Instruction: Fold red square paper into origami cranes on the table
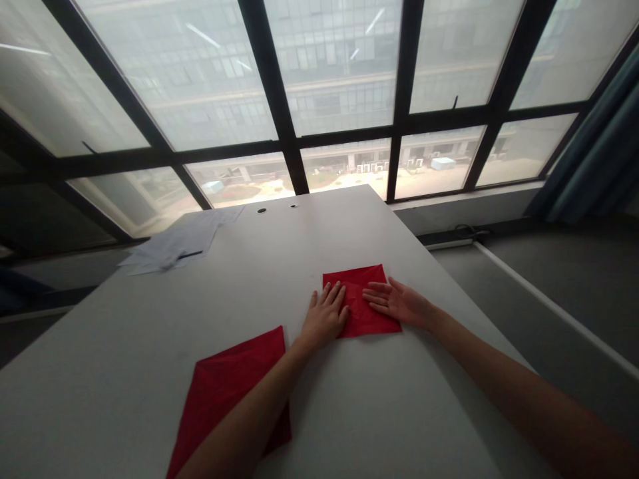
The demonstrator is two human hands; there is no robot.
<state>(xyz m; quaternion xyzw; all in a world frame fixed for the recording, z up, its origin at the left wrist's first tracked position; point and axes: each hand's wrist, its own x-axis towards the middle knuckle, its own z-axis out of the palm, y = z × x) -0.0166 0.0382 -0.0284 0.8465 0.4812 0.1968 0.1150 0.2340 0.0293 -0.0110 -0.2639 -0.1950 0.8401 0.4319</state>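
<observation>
A flat red square (360, 322), paper or thin cloth, lies on the white table. My left hand (327, 314) rests palm down on its left part, fingers spread. Over its right edge is my right hand (397, 303), fingers stretched out and palm turned partly up; whether it touches the red square I cannot tell. Nearer to me on the left lies a larger red sheet (234, 372) of similar look, with crease lines. My left forearm passes over this sheet and hides part of it.
On the far left of the white table (259, 266) lie loose white papers (174, 239) with a dark pen (190, 254) on them. Two small holes show near the table's back edge. Large windows stand behind, and a blue curtain (589, 140) hangs at the right.
</observation>
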